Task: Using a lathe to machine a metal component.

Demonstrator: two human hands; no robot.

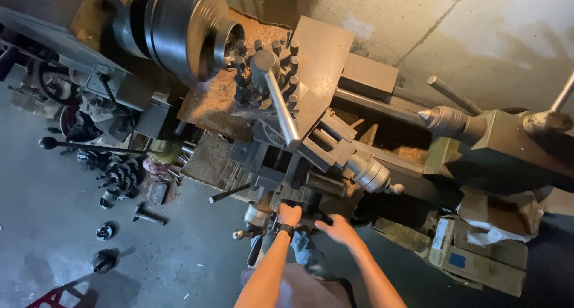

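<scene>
Both hands are working at the front of a metal lathe's carriage [287, 164], low on its apron, just under the person's head camera. The carriage is sitting midway along the bed, grey and oily, dusted with brown swarf. The left hand [289, 214], wearing a dark wristband, is curling closed around a dark handwheel [299, 209] on the apron; the fingers are wrapping over its rim. The right hand [338, 229] is lying just beside it, fingers stretched forward and loosely spread over the same dark wheel area; whether it is actually gripping anything I cannot tell, since the fingertips are disappearing into shadow.

Above the hands, the tool post [266, 63] is standing on the compound slide with a long bright lever [282, 114] slanting toward the person. A ring of bolts is surrounding the post. A dial-collared crank handle [369, 173] is sticking out to the right of the slide. To the upper left, the big steel chuck [185, 30] is facing the tool post. To the right, the pointed tailstock centre [442, 120] is aiming back along the bed.

On the concrete floor [48, 224] to the left, gears and small metal parts [116, 176] are lying scattered, well apart from the hands. Cardboard boxes [472, 248] are stacking up at the lower right beneath the tailstock.
</scene>
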